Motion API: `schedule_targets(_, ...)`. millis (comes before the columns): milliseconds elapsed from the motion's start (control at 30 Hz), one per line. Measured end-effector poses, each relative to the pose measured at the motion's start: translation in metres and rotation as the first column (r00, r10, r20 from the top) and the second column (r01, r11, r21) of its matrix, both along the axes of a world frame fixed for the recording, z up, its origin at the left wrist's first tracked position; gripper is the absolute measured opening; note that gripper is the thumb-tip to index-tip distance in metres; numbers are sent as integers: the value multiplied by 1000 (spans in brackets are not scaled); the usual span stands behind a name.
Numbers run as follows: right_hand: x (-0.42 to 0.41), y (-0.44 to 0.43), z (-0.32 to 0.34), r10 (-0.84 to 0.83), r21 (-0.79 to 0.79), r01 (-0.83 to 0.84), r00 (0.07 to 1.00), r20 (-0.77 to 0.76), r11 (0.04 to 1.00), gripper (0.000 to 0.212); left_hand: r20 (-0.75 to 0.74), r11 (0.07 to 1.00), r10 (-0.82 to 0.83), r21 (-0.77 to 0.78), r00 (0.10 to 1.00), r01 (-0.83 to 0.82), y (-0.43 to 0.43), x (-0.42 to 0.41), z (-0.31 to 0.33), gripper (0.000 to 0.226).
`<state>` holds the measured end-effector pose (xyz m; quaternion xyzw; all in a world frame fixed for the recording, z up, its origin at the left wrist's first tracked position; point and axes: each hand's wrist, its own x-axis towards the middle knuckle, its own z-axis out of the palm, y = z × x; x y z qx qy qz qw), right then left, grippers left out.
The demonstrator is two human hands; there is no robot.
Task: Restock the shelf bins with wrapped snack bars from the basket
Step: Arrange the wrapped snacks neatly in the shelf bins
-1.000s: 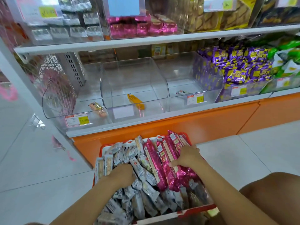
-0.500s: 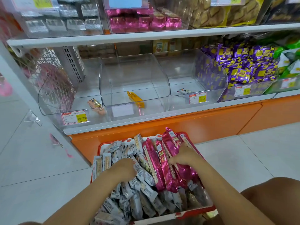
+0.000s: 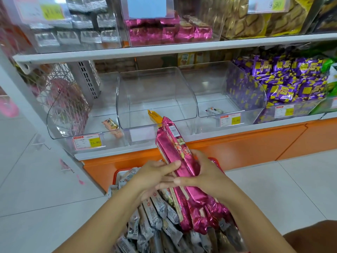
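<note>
A red basket [image 3: 115,177] on the floor holds several silver-wrapped bars [image 3: 155,221] and long pink-wrapped bars. My right hand [image 3: 206,172] and my left hand [image 3: 155,173] together grip a bundle of pink snack bars [image 3: 175,147], lifted and tilted up toward the shelf. More pink bars [image 3: 202,216] hang below my hands into the basket. Three clear bins sit on the lower shelf: the left bin [image 3: 60,110] holds one small snack [image 3: 110,124], the middle bin [image 3: 156,95] one yellow bar [image 3: 154,116], the right bin [image 3: 242,92] one small packet [image 3: 213,110].
A purple-and-yellow candy bin [image 3: 291,83] stands right of the clear bins. The upper shelf [image 3: 164,49] carries bins of silver, pink and yellow packs. An orange base panel [image 3: 246,143] runs under the shelf. White tiled floor [image 3: 36,189] lies left and right. My knee [image 3: 313,236] shows bottom right.
Both hands left the pile in the basket, closed together on a bundle of pink bars and raised it toward the shelf. The view moved closer to the bins.
</note>
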<state>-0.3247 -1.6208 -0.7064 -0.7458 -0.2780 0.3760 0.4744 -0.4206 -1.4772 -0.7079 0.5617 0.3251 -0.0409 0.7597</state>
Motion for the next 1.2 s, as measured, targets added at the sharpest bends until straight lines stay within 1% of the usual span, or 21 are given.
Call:
schedule_targets(167,16,-5,10,-58,72,64,995,-84,995,60,139,985,31,-170,990,-7,15,0,9,41)
schedule_targets(233,20,-8,13,-59,120,79,985,-163,990,45,209,970,57,-242,976,-5,21,0,11,38)
schedule_targets(300,22,-11,13,-15,185,67,963,-269,980,38,284,950,52,-311,958,41,25,0,13,42)
schedule_targets(367,22,-12,13,16,218,51,956,-293,975,40,349,930,24,-351,937,106,29,0,13,54)
schedule_targets(433,22,-11,13,10,248,58,965,-262,967,42,377,919,14,-371,926,137,31,1,11,62)
schedule_targets(533,22,-9,19,-38,319,102,979,-199,942,44,413,897,26,-412,910,161,31,3,12,65)
schedule_targets(600,22,-10,25,-96,322,152,978,-183,934,43,440,887,33,-427,897,177,29,4,14,65)
schedule_targets(700,21,-11,27,-113,311,141,988,-108,940,41,455,885,42,-430,890,178,25,7,17,68)
schedule_targets(767,18,-10,30,-117,297,113,993,-5,948,38,457,889,37,-421,889,180,21,9,19,71)
schedule_targets(800,15,-10,34,-118,267,91,989,84,959,38,458,889,40,-422,888,177,19,10,20,71)
schedule_targets(833,12,-9,39,-115,203,73,972,205,976,45,457,887,54,-430,888,167,17,12,21,72)
schedule_targets(867,10,-9,44,-102,127,64,941,322,990,59,457,888,69,-434,887,154,15,14,22,72)
schedule_targets(900,7,-8,49,-93,69,71,909,407,995,74,461,894,76,-424,884,145,13,16,25,71)
schedule_targets(933,4,-7,54,-99,45,88,885,456,995,84,467,908,74,-397,881,134,11,18,28,67)
schedule_targets(1000,1,-6,59,-123,47,116,828,547,992,93,480,945,60,-309,875,105,6,21,39,51)
schedule_targets(1067,0,-4,64,-161,76,146,757,633,986,100,500,980,15,-178,866,86,4,26,57,39)
schedule_targets(1100,1,-3,69,-201,123,159,739,643,980,102,511,990,-11,-113,860,80,4,29,67,36)
schedule_targets(1133,2,-2,77,-242,183,162,743,623,970,101,520,996,-44,-46,853,80,5,31,79,36)
schedule_targets(1200,11,0,100,-297,309,147,798,525,940,89,535,987,-150,130,832,95,10,37,106,33)
